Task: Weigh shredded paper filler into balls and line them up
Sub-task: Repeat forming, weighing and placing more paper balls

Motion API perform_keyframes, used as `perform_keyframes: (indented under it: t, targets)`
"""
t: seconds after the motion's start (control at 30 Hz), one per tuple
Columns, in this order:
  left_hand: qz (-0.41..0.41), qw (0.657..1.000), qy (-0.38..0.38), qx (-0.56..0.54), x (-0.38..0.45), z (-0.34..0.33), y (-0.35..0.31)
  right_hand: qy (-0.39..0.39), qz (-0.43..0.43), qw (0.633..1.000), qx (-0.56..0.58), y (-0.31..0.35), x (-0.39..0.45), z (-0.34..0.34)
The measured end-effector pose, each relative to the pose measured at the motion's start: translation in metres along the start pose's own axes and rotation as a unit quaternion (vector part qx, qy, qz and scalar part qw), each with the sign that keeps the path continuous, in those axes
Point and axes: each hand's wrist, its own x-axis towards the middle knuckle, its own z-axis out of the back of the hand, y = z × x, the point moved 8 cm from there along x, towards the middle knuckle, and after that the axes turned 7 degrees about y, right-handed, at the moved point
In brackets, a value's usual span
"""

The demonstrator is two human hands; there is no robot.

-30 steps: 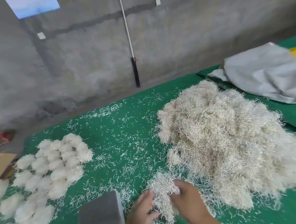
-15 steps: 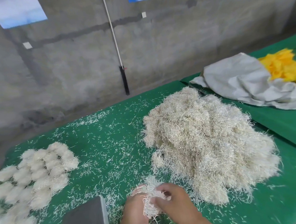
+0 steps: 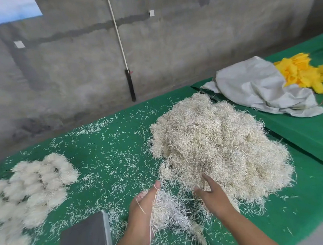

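A big heap of cream shredded paper filler (image 3: 215,147) lies on the green table (image 3: 111,150) at centre right. My left hand (image 3: 143,208) holds a loose clump of filler (image 3: 168,211) near the front edge, fingers curled round it. My right hand (image 3: 212,193) reaches into the heap's near edge, its fingers spread in the shreds. Several finished fluffy balls (image 3: 34,187) lie packed together at the left. The grey metal scale pan (image 3: 84,238) sits at the front, left of my left hand, with nothing on it.
Loose shreds are scattered all over the green cloth. A grey cloth (image 3: 259,90) and a yellow filler pile (image 3: 309,73) lie on a second green table at the back right. A concrete wall with a white rod (image 3: 119,41) stands behind.
My right hand let go of the clump and moved right into the heap. My left hand keeps the clump. The camera tilted up and right.
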Motion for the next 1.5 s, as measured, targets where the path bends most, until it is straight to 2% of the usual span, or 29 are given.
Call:
perform_keyframes:
  t: [0.17,0.23,0.3,0.37,0.43,0.57,0.67,0.77,0.87,0.97,1.07,1.23,1.3,1.37,1.5]
  targets:
    - [0.03,0.998,-0.045,0.041,0.002,0.018,0.009,0.001,-0.056,0.998,-0.019,-0.04,0.019,0.016]
    - [-0.002,0.996,-0.057,0.066,0.007,0.029,0.009,0.011,-0.072,0.996,-0.045,-0.054,0.024,0.013]
    - [0.009,0.997,-0.072,0.033,0.011,0.04,0.019,0.023,-0.094,0.993,-0.065,-0.071,0.029,0.007]
    - [0.049,0.991,-0.124,-0.009,0.002,0.052,0.033,0.033,-0.12,0.988,-0.091,-0.088,0.034,0.001]
    - [0.039,0.985,-0.166,-0.011,-0.001,0.067,0.04,0.049,-0.141,0.983,-0.11,-0.103,0.039,-0.005]
    - [0.044,0.979,-0.189,-0.064,0.003,0.088,0.05,0.062,-0.164,0.971,-0.163,-0.12,0.037,-0.024]
    - [0.028,0.98,-0.193,-0.025,0.007,0.094,0.054,0.095,-0.15,0.958,-0.227,-0.126,0.028,-0.051]
    - [0.051,0.98,-0.192,0.007,0.005,0.096,0.058,0.043,-0.155,0.928,-0.336,-0.134,0.017,-0.052]
    - [0.044,0.98,-0.187,0.04,0.007,0.101,0.064,-0.009,-0.149,0.911,-0.385,-0.136,0.012,-0.035]
    - [0.065,0.985,-0.156,0.019,0.004,0.097,0.076,0.012,-0.147,0.913,-0.38,-0.15,0.011,-0.026]
    - [0.066,0.985,-0.153,0.054,0.006,0.093,0.086,0.045,-0.126,0.926,-0.353,-0.157,0.014,-0.025]
    - [0.035,0.992,-0.107,0.055,0.014,0.075,0.098,-0.007,-0.077,0.97,-0.229,-0.143,0.019,-0.027]
    - [0.033,0.993,-0.089,0.071,0.017,0.068,0.104,-0.026,-0.075,0.976,-0.202,-0.136,0.019,-0.028]
    - [0.036,0.992,-0.084,0.082,0.017,0.063,0.108,-0.017,-0.086,0.974,-0.208,-0.135,0.019,-0.029]
    - [0.037,0.99,-0.087,0.106,0.016,0.061,0.111,0.072,-0.181,0.952,-0.238,-0.162,0.011,-0.032]
